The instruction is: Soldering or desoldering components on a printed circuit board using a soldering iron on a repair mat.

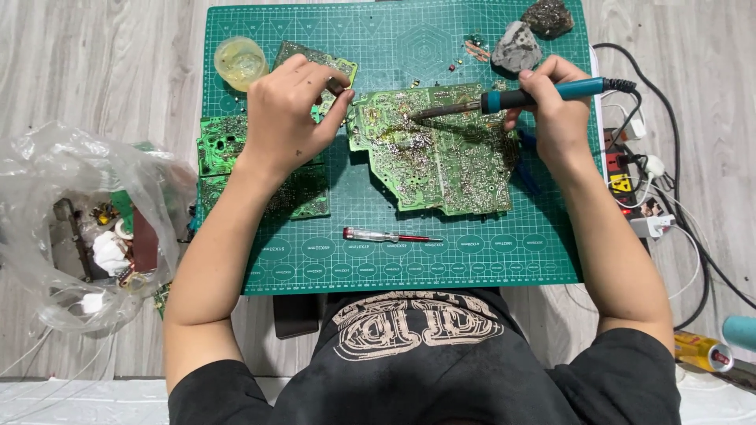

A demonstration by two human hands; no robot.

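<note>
A large green circuit board (441,157) lies solder side up in the middle of a green cutting mat (394,236). My right hand (555,106) grips a blue-handled soldering iron (520,97) whose tip rests on the board's upper left part. My left hand (290,110) pinches a small dark part at the board's left edge; what it is I cannot tell. Under my left hand lie other green circuit boards (220,142).
A red-tipped screwdriver (386,235) lies on the mat below the board. A round tub of yellowish paste (240,61) and two grey stones (517,46) sit at the mat's top. A power strip with cables (630,177) is right; a plastic bag of parts (87,228) left.
</note>
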